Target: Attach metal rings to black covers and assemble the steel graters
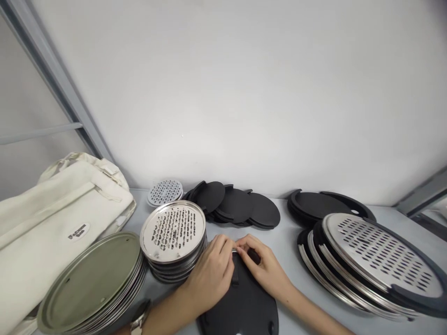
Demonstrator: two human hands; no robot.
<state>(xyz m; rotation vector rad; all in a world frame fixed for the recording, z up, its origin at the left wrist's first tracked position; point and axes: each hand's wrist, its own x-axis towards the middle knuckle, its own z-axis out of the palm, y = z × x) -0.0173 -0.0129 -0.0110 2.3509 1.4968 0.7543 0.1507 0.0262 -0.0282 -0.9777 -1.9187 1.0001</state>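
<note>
My left hand (pixel 211 274) and my right hand (pixel 263 265) meet at the far edge of a black round plastic lid (pixel 240 307) lying flat on the grey table (pixel 289 246). Both hands have their fingers curled and pinched on the lid's rim, where a thin metal edge shows between the fingertips. A watch sits on my left wrist (pixel 139 321). Just left of my left hand stands a stack of round steel grater discs (pixel 172 232).
Plain steel discs (pixel 92 279) are stacked at front left beside a cream fabric bag (pixel 52 214). Black lids (pixel 237 207) lie fanned at the back, with a small perforated disc (pixel 165 191). Large slotted steel graters in black frames (pixel 377 260) are piled at right. A wall is close behind.
</note>
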